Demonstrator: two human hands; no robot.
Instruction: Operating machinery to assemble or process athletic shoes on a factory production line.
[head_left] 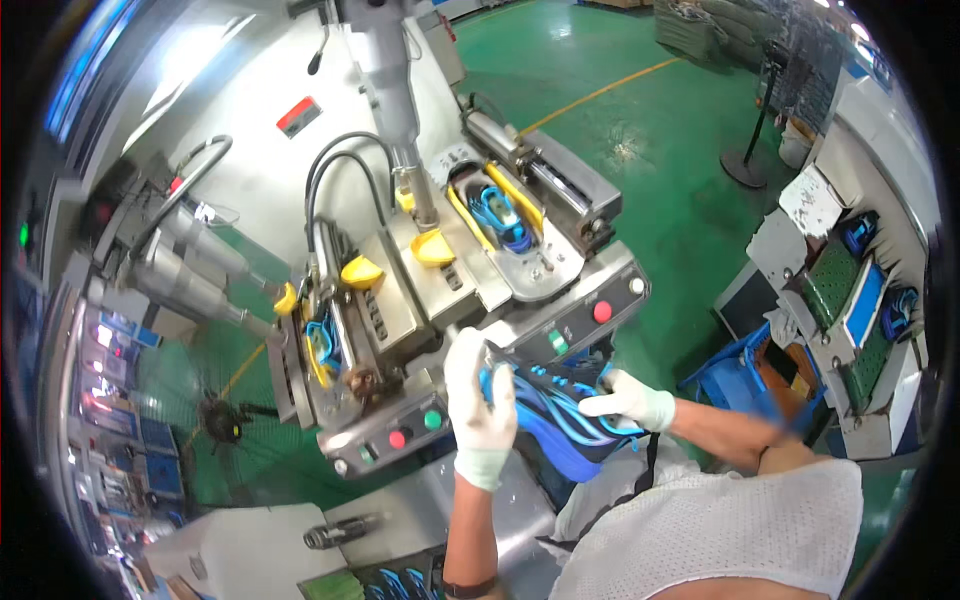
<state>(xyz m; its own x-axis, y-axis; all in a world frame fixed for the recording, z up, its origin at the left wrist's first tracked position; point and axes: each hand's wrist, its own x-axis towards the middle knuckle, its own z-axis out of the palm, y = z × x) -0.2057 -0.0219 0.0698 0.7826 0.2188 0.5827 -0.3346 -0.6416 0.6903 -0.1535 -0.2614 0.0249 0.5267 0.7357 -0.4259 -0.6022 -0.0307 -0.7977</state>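
Observation:
A black and blue sports shoe (565, 428) is held up before my body, tilted, with its blue sole facing down and toward me. My left hand (478, 405), in a white glove, grips one end of the shoe with its fingers pointing up. At the other end my right hand (630, 402), also gloved in white, is closed around the shoe's edge. Just beyond my hands stands a metal shoe press (500, 325). A blue shoe (502, 215) sits in its right station between yellow pads, and another blue shoe (322, 345) lies in the left station.
Red and green buttons line the press's front panel (570, 325). To the right are a rack (835, 270) holding shoes, a blue crate (728, 378) and a fan stand (745, 168). A metal surface (410, 515) lies at lower left, near a tray of blue-striped pieces (400, 582).

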